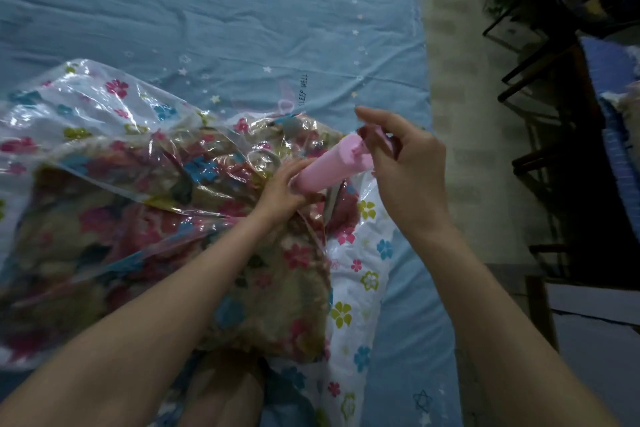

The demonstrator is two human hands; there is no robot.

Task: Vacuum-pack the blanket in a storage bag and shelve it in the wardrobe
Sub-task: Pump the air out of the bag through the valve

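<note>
On the bed (242, 28), left hand (282, 189) grips the pump (329, 166) base on the bag (104, 135); right hand (401, 163) pinches its handle, ready to stroke air out.

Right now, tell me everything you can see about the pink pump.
The pink pump is a smooth plastic-looking cylinder, tilted, its lower end against the clear flowered storage bag over the blanket. The left hand holds its base; the right hand pinches the handle at its top. The valve beneath is hidden.
</note>
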